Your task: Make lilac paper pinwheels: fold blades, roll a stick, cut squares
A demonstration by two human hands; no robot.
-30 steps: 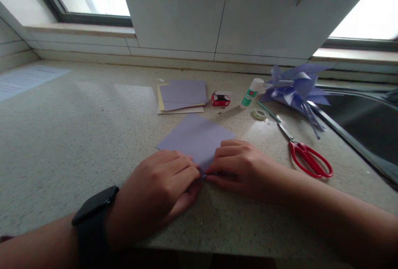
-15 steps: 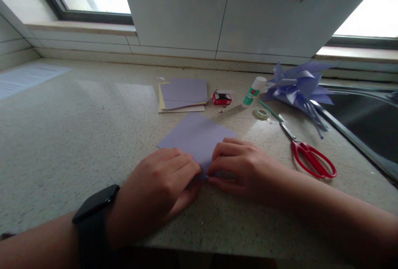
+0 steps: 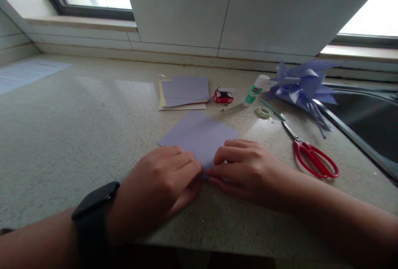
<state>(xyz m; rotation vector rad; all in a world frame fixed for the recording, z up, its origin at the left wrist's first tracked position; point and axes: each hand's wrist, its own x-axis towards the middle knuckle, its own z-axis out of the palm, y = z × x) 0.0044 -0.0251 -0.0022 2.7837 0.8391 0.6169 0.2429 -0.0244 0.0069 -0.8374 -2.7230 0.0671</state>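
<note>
A lilac square sheet of paper (image 3: 199, 134) lies flat on the speckled counter (image 3: 77, 128), one corner pointing toward me. My left hand (image 3: 158, 186), with a black watch on its wrist, and my right hand (image 3: 245, 169) meet at that near corner. Fingertips of both hands press and pinch the paper's corner, which they hide. The rest of the sheet shows beyond the fingers.
Behind the sheet lie a stack of lilac and yellow papers (image 3: 183, 93), a small red box (image 3: 223, 96), a glue stick (image 3: 255, 90) and a tape roll (image 3: 264, 112). Red scissors (image 3: 311, 155) lie at the right near a lilac paper flower (image 3: 300, 86). A sink (image 3: 367, 124) is far right.
Both hands stay at the paper's near corner; my right fingers have shifted slightly. The view has tilted down a little.
</note>
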